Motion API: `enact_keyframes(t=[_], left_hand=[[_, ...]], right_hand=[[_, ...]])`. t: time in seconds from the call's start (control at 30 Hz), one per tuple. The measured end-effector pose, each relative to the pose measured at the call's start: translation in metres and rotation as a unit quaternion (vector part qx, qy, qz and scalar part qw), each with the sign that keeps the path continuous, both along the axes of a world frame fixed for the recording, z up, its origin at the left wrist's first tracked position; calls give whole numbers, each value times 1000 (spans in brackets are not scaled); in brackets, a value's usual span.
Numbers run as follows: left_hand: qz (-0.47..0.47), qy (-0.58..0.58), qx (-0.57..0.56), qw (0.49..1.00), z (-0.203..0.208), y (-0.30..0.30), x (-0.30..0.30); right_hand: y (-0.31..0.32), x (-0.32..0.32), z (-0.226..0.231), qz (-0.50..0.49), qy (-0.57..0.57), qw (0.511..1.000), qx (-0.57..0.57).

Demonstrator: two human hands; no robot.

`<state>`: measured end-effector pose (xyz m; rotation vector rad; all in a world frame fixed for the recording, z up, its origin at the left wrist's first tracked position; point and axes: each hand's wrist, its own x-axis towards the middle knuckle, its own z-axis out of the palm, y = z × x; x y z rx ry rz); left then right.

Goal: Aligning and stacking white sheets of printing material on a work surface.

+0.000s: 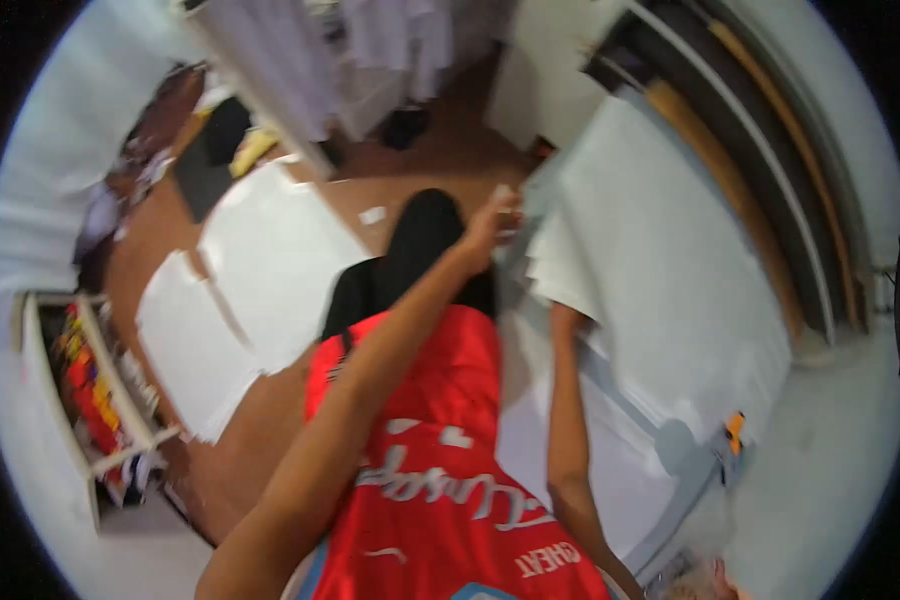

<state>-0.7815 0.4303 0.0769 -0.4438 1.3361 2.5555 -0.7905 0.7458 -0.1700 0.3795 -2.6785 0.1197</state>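
On the right, a stack of large white sheets [670, 250] lies on a table, its near corner lifted and curled so that several layers show. My right hand [570, 318] reaches in beneath that curled corner; the sheets cover its fingers. My left hand [492, 222] is in the air past the table's left edge, close to the sheets' far corner and apart from them. Its fingers are partly bent and smeared by motion, so whether anything small is between them does not show.
More large white pieces [275, 265] lie on the brown floor [240, 425] to the left. A shelf unit [90, 400] with colourful items stands at far left. Light garments [370, 50] hang at the back. Long rolls [740, 150] stand beyond the table. An orange-handled tool [735, 432] lies at its right.
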Motion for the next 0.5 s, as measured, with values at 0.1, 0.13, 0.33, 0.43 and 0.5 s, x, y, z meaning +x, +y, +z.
enact_keyframes(t=[0.1,0.13,0.33,0.43,0.5], left_hand=[[-49,-25,-45,997,-12,-31,17],[-31,-28,-42,998,-16,-45,24],[-249,15,90,964,8,8,-4],[-223,9,82,971,6,-11,3],[-214,-1,101,971,8,-7,1]], right_hand=[[-106,31,81,24,-96,962,-254],[-134,35,152,46,-127,941,-311],[-52,10,158,-19,-84,970,-225],[-105,40,225,16,-110,918,-382],[-108,53,240,-72,-322,789,-518]])
